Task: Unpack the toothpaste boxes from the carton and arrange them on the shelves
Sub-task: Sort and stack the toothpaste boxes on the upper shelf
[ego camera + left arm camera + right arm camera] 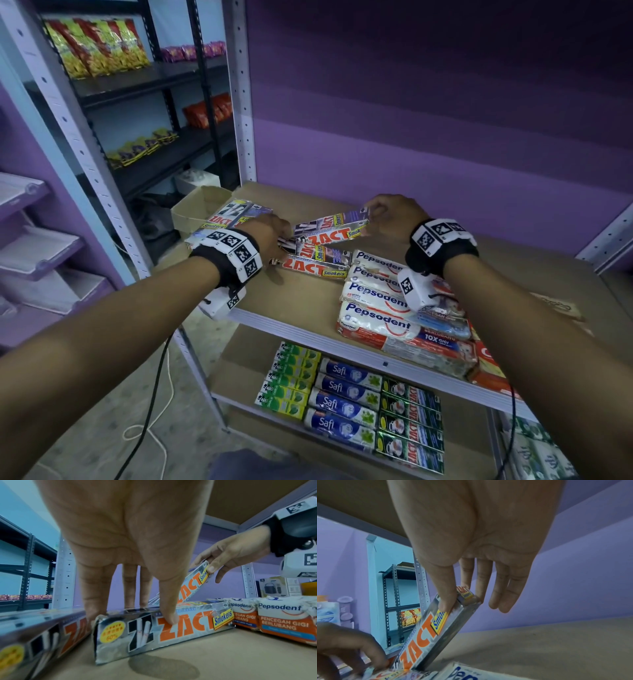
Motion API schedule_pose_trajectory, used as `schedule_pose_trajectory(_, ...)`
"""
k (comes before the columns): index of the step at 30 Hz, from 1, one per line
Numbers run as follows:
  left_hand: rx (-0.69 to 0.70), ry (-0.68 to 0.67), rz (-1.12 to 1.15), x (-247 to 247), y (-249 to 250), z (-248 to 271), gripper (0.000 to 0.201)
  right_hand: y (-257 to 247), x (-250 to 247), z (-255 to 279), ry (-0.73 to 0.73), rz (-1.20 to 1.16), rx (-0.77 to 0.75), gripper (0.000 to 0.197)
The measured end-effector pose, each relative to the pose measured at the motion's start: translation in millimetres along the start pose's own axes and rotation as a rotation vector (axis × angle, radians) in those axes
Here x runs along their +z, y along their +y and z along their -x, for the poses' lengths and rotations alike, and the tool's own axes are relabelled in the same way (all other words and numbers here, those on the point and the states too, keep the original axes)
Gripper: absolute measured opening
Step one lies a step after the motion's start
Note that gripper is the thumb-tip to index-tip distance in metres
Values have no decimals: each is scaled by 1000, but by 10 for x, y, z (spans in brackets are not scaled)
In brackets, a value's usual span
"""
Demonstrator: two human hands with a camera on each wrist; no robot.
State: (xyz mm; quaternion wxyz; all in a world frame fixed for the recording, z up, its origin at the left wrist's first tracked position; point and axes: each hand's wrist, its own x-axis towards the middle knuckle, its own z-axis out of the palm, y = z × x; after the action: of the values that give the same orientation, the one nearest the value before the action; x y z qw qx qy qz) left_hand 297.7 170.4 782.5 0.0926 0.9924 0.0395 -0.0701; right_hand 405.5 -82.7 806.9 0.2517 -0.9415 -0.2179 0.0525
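While both hands [274, 233] work – four Pepsodent packs [376, 301]

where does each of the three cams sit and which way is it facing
Head: on the head, looking forward and down at the upper shelf; both forearms, left hand and right hand show.
Left wrist: under the left palm, along its fingers resting on a flat Zact box.
Right wrist: under the right palm, along fingers pinching a tilted Zact box.
Shared: all three show the tilted Zact box and the right hand.
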Motion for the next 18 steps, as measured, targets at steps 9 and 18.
schedule_pose_trajectory(9,25,10,36,-24,-78,16,59,-157,269,-37,-104,123,-13,46)
schedule_pose_trajectory(18,42,21,-3,90,-132,-60,53,-135,357,-103,-183,240,19,52)
